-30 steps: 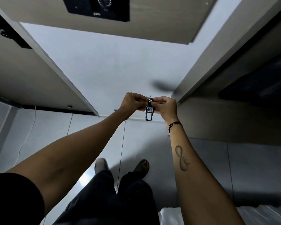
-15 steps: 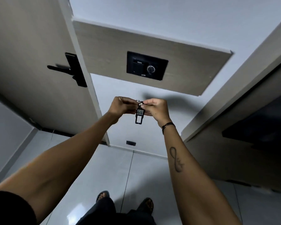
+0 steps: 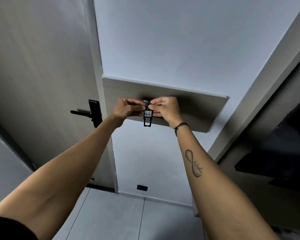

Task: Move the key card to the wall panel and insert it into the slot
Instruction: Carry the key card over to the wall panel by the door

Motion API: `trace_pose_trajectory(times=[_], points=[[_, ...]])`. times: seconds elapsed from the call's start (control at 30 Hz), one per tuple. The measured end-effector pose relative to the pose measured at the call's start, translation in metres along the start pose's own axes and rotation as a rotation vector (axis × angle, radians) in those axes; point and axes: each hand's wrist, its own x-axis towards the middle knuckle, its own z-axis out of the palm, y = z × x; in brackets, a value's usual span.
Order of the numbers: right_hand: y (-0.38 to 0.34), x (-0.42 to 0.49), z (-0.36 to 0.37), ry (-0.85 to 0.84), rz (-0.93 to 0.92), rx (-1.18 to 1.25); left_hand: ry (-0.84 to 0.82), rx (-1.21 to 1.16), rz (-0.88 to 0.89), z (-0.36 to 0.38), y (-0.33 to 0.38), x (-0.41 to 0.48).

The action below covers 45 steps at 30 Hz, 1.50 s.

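A small black key card tag (image 3: 148, 116) with a white label hangs from a metal ring. My left hand (image 3: 126, 107) and my right hand (image 3: 164, 107) both pinch its top, held up in front of the wood-look wall panel (image 3: 197, 108). The black switch unit with the slot is almost wholly hidden behind my hands; only a dark corner (image 3: 145, 99) shows. I cannot tell whether the tag touches the panel.
A grey door with a black lever handle (image 3: 87, 112) stands to the left. A dark opening (image 3: 284, 149) lies to the right past a grey frame. A small black socket (image 3: 142, 187) sits low on the white wall above the tiled floor.
The view has tilted up, so the floor and my feet have dropped out. Both hands have risen with the tag and now cover the black switch unit that was visible above them.
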Motion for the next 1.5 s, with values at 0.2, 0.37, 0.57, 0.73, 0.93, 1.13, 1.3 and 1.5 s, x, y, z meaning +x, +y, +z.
trace_pose_trajectory(times=[0.2, 0.37, 0.57, 0.73, 0.93, 1.13, 1.3, 1.5], points=[[-0.04, 0.014, -0.009, 0.028, -0.075, -0.013, 0.016, 0.005, 0.078, 0.002, 0.043, 0.017], [-0.066, 0.024, -0.016, 0.058, -0.116, -0.015, 0.03, 0.032, 0.112, 0.008, 0.072, 0.031], [-0.091, 0.034, -0.025, 0.113, -0.154, -0.004, 0.015, 0.06, 0.167, 0.013, 0.104, 0.044], [-0.112, 0.04, -0.037, 0.151, -0.196, -0.02, 0.0, 0.083, 0.208, 0.017, 0.129, 0.052], [-0.121, 0.042, -0.044, 0.186, -0.227, -0.031, -0.01, 0.117, 0.243, 0.026, 0.14, 0.059], [-0.115, 0.045, -0.047, 0.195, -0.213, -0.04, -0.047, 0.12, 0.246, 0.028, 0.134, 0.064], [-0.102, 0.047, -0.042, 0.186, -0.183, -0.032, -0.056, 0.18, 0.26, 0.027, 0.124, 0.067], [-0.078, 0.05, -0.034, 0.164, -0.157, -0.01, -0.046, 0.217, 0.224, 0.022, 0.103, 0.073]])
